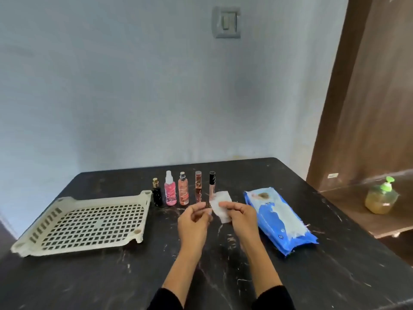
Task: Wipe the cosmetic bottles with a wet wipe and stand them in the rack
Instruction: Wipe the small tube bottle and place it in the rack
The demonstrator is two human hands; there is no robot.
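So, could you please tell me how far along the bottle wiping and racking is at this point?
Early stage. Done: a wet wipe is out of the blue pack. In hand: the right hand pinches the wipe, and the left hand is curled beside it; whether it touches the wipe is unclear. Left: all five bottles stand in a row on the table, none wiped visibly, and the rack holds nothing.

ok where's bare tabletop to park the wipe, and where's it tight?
Free: near table edge, in front of the rack; the strip behind the wipes pack. Tight: between the bottle row and both hands, left hand, right hand pinching the wipe.
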